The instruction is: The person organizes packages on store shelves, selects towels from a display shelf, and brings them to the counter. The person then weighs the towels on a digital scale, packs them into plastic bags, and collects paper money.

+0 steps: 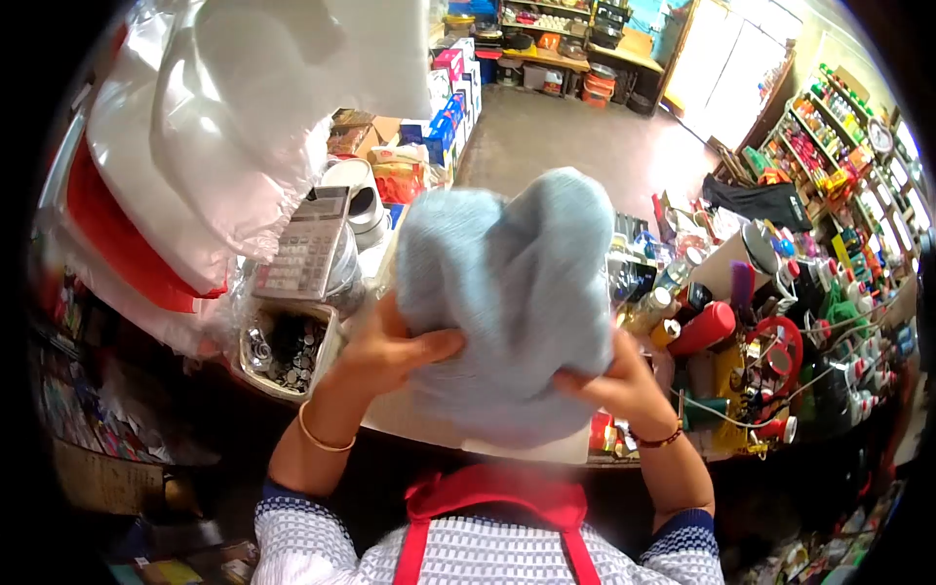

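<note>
Light blue cloth [502, 302] fills the centre of the head view, bunched into two raised folds at the top and a little blurred along its lower part. I hold it from both sides. My left hand [395, 346], left of centre, grips its left edge, thumb laid across the near face. My right hand [616, 383], right of centre, pinches the lower right edge, thumb on the near face too. Below the cloth shows a pale strip of the counter [414, 414]. A thin bangle [322, 439] circles my left wrist, and a beaded bracelet [658, 439] my right. Left of my left hand, toward the middle left of the frame, an open container [278, 388] holds coins [294, 356], with a calculator [302, 252] just above it. White plastic bags [214, 117] crowd the upper left. Right of the cloth, a red bottle [704, 329] lies tilted among other bottles.
</note>
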A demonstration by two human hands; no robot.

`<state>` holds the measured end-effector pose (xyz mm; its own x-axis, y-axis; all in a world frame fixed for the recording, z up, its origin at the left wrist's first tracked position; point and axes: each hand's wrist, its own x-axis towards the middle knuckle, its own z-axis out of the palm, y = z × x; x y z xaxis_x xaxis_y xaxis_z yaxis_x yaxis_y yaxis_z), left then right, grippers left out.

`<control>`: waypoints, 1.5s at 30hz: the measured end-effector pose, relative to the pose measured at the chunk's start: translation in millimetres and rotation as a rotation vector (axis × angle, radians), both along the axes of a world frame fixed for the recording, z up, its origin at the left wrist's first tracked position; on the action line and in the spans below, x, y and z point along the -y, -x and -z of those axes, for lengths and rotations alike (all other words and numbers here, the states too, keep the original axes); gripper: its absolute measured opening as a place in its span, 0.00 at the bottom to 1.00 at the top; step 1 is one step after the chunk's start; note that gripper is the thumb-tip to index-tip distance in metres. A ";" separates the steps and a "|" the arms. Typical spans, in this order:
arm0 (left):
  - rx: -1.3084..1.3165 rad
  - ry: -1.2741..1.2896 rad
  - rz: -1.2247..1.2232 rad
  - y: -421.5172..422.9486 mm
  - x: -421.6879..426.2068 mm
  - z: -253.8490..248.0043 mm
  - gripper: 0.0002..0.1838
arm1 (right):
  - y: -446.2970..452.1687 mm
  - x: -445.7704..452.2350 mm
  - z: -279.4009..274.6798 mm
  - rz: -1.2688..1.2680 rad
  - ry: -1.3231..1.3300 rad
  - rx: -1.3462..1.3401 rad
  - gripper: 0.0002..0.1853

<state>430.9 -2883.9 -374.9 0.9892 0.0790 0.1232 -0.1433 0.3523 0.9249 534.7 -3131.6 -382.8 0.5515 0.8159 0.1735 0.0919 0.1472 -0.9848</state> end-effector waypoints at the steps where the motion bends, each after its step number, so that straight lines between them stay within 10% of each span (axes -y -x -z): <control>1: -0.018 -0.043 0.002 6.3 -19.2 23.7 0.32 | 4.3 0.8 1.9 -0.150 0.011 0.140 0.32; 4: -0.014 -0.039 0.001 33.7 -58.3 23.8 0.27 | -24.0 19.1 5.2 -0.150 0.081 0.278 0.12; 6: -0.002 0.025 -0.012 42.0 -75.5 20.4 0.25 | -60.2 36.1 39.2 0.379 0.029 0.092 0.16; 9: -0.023 -0.606 0.584 16.5 -84.6 29.7 0.17 | -105.5 46.7 69.6 0.508 0.322 0.423 0.08; 14: -0.107 -0.558 1.081 -25.1 -35.1 58.3 0.17 | -141.0 25.7 77.2 0.495 0.263 0.494 0.11; 18: 0.173 -1.033 0.566 -40.5 -0.6 69.0 0.20 | -133.7 17.5 44.4 -0.097 0.339 0.068 0.13; 20: 0.145 -0.715 0.434 -36.6 -3.4 53.0 0.21 | -127.9 -1.6 42.8 -0.162 0.382 0.453 0.15; 25: 0.131 -1.240 -0.622 -55.7 -72.0 61.8 0.23 | -122.0 -40.4 43.6 -0.386 0.512 1.325 0.41; 29: -0.024 -1.210 -0.742 -94.6 -120.3 121.2 0.26 | -130.7 -60.4 55.5 -0.396 0.373 1.415 0.37; 32: -0.339 -0.743 -0.317 -114.4 -124.5 128.4 0.25 | -130.9 -73.6 74.8 -0.344 0.282 1.409 0.35; 38: -0.323 -0.990 -0.565 -127.3 -134.5 156.6 0.19 | -180.1 -1.7 86.5 0.132 0.041 0.005 0.21; 45: -0.275 -1.010 -0.695 -131.5 -120.3 145.2 0.09 | -170.6 75.6 14.0 0.607 -0.309 -0.037 0.20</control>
